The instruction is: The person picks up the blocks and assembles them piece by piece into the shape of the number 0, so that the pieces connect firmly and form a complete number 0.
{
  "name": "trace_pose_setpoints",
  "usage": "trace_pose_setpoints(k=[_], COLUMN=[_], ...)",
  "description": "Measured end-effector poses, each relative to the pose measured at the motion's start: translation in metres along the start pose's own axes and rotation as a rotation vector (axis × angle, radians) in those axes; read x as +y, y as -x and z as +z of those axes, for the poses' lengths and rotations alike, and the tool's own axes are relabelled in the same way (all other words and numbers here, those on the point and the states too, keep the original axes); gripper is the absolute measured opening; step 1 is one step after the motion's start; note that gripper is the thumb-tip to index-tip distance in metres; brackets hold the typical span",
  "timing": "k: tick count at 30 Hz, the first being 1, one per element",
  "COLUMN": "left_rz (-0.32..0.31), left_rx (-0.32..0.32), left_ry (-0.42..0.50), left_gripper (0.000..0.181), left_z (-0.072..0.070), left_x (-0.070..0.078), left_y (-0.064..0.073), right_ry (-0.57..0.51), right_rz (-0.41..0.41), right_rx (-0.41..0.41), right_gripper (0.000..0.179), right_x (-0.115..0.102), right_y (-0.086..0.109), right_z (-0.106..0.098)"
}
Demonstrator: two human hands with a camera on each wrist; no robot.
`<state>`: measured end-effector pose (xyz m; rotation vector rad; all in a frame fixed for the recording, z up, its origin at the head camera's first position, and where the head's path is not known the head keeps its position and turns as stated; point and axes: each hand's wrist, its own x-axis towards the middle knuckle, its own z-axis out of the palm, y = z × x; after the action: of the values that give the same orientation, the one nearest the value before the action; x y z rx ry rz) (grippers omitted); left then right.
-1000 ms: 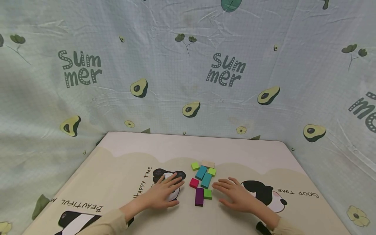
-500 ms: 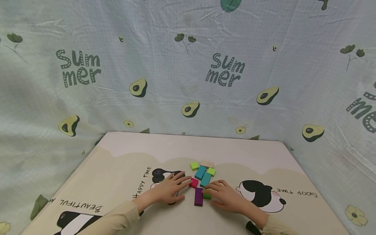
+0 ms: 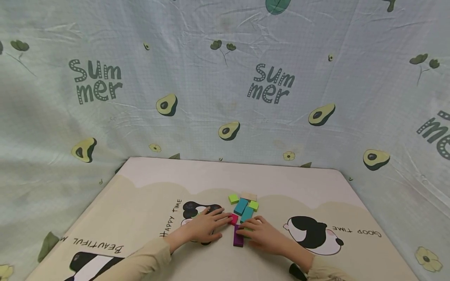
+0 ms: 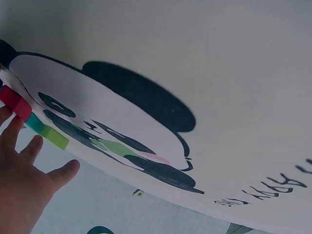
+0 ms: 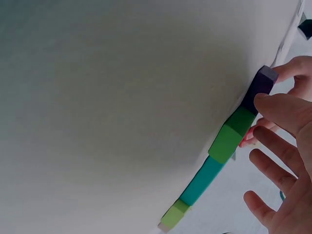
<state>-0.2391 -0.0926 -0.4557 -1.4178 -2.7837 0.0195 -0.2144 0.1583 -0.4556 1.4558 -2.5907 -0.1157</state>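
Head view: above the table, right hand, loosely extended, lies at purple block and green block; left hand, apart and relaxed, is by red block. Placing fingers seems the step; next needs light, level contact.

The left grip and right grip flank the cluster, hindering low access from either side. Between them, the red block and purple block occupy the gap; farther off, two teal blocks obstruct a low path forward. Bare counter offers room beyond the cluster, up to the hanging cloth, and between the forearms.
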Motion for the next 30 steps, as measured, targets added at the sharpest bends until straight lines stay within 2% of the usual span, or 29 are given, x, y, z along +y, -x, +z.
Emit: trace_pose_setpoints(k=[11,20,30], left_rz=[0.024,0.04,0.032], left_rx=[-0.001,-0.002,0.001], left_ry=[-0.032,-0.057,-0.026], left_gripper=[0.055,0.055,0.055], left_z=[-0.002,-0.003,-0.005], left_x=[-0.002,-0.003,-0.002], left_y=[-0.001,-0.001,-0.002], right_ry=[0.054,0.079,0.108], right_rz=[-0.041,-0.02,-0.001], right_rx=[0.018,-0.013,-0.042], right_gripper=[0.045,0.043,0.038], right_x=[-0.002,-0.004,-0.002], right_y=[-0.006,-0.013,-0.019], right_z=[0.005,0.004,0.005])
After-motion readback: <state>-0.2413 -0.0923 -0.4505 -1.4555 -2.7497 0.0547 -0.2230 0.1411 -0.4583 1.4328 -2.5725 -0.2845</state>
